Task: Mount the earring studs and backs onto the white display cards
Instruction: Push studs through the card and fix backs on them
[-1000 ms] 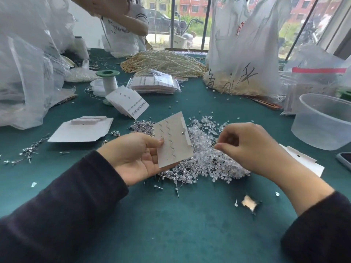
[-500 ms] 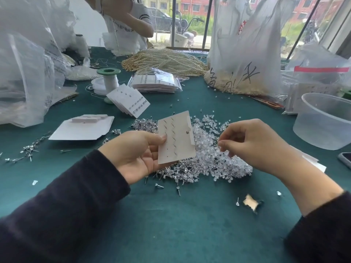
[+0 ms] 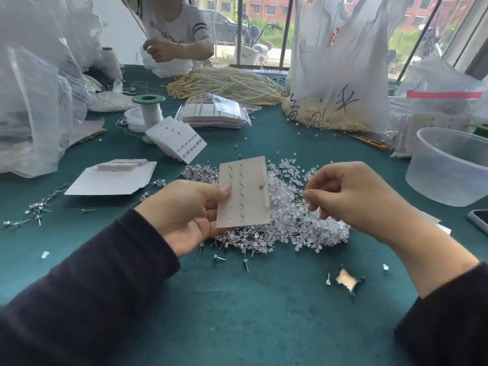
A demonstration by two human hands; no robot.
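Left hand (image 3: 190,210) grips the white display card (image 3: 244,192) by its left edge, thumb on the face, fingers behind. The card is upright, tilted slightly, and raised over the pile. One earring stud (image 3: 261,186) sits in the card near its right edge. The two columns of marks on the left half are too small to resolve.

Right hand (image 3: 351,196) is just right of the card and not touching it. Its fingers are curled, with thumb and forefinger tips pressed together and pointing at the card. I can't tell whether anything is pinched between them. The hands are apart with the card between them.

The pile of clear backs and studs (image 3: 290,223) lies on the green table cloth (image 3: 237,313), directly under and beyond both hands. A few loose studs sit just nearer than the left hand.

Beyond the left hand there is a fanned stack of filled cards (image 3: 177,141), then a green-topped spool (image 3: 149,109) and bagged cards (image 3: 214,114). To the left of the left hand are flat white card blanks (image 3: 111,180), and further left is a scatter of metal studs (image 3: 37,210).

Right of the right hand are a translucent tub (image 3: 449,167) and a phone corner (image 3: 479,220). A tear in the cloth (image 3: 347,282) shows on the near side of the right wrist.

Far side of the table: pearl strands (image 3: 232,84), a large plastic bag (image 3: 338,62), and a second person (image 3: 174,35) seated.
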